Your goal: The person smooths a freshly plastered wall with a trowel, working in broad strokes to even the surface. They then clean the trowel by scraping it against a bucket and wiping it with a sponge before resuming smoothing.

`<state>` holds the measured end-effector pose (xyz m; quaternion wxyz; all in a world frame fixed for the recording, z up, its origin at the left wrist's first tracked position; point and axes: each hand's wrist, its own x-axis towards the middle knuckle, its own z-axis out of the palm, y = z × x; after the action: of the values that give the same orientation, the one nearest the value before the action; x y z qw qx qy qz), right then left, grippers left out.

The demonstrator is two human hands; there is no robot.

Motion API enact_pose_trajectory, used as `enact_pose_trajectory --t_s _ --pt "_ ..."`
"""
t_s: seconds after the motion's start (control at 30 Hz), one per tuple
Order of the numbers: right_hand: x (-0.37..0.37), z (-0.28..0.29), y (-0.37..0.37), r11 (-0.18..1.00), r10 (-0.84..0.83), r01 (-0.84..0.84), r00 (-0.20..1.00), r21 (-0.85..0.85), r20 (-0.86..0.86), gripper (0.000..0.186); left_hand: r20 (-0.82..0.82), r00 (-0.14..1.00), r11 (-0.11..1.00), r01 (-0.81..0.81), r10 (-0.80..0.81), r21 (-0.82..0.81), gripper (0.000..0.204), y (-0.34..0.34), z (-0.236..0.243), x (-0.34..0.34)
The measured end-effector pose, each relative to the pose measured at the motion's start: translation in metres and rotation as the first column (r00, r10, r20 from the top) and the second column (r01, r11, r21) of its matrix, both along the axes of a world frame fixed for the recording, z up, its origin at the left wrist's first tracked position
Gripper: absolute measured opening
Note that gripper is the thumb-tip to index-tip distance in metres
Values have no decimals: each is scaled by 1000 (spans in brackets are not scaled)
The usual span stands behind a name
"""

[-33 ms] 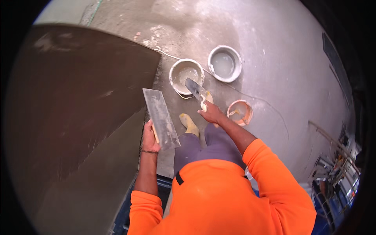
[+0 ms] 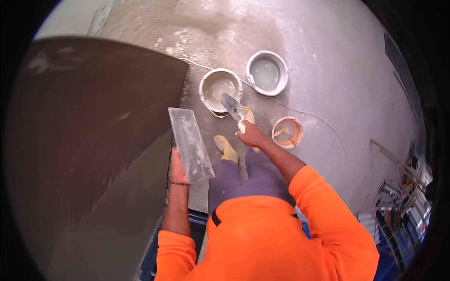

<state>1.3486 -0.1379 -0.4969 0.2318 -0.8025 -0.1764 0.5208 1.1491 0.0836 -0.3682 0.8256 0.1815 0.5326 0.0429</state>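
My left hand [image 2: 178, 167] is wrapped round the back of a rectangular plastering trowel [image 2: 191, 145]; the flat metal blade, smeared with pale residue, faces up and hides most of the fingers and the handle. In my right hand [image 2: 251, 135] is a smaller trowel [image 2: 233, 107] with a tapering metal blade and pale material caked near its grip. Its tip hangs over the near right rim of a white bucket [image 2: 201, 89] with whitish residue inside. Just left of the plastering trowel rises a wall [image 2: 117, 117], dark and damp-looking above, with a lighter grey area nearer me.
A second white bucket [image 2: 283, 86] holds cloudy liquid. Right of my feet stands a small orange bucket [image 2: 300, 136] with a tool inside. A pale cable [image 2: 309, 114] crosses the floor. Tools and poles [image 2: 403, 192] are piled at the right. Rubble [image 2: 180, 42] lies at the far left.
The plastering trowel has turned slightly, so its handle edge no longer shows behind the blade. The buckets appear slightly higher in the view. My right hand has hardly moved.
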Motion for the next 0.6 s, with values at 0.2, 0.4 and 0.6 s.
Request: enact_pose_trajectory --t_s 0.2,0.4,0.6 --pt "-26 -182 65 875 -456 485 812 -14 -364 69 -88 991 987 -111 101 -117 39 -23 -123 -14" --pt "-56 -298 74 821 -571 571 819 -26 -57 44 -301 948 985 56 -104 -166 46 -51 -204 -95" --pt "-90 -313 -153 566 -739 824 525 -34 422 30 -300 898 943 273 -320 -189 47 -50 -232 -82"
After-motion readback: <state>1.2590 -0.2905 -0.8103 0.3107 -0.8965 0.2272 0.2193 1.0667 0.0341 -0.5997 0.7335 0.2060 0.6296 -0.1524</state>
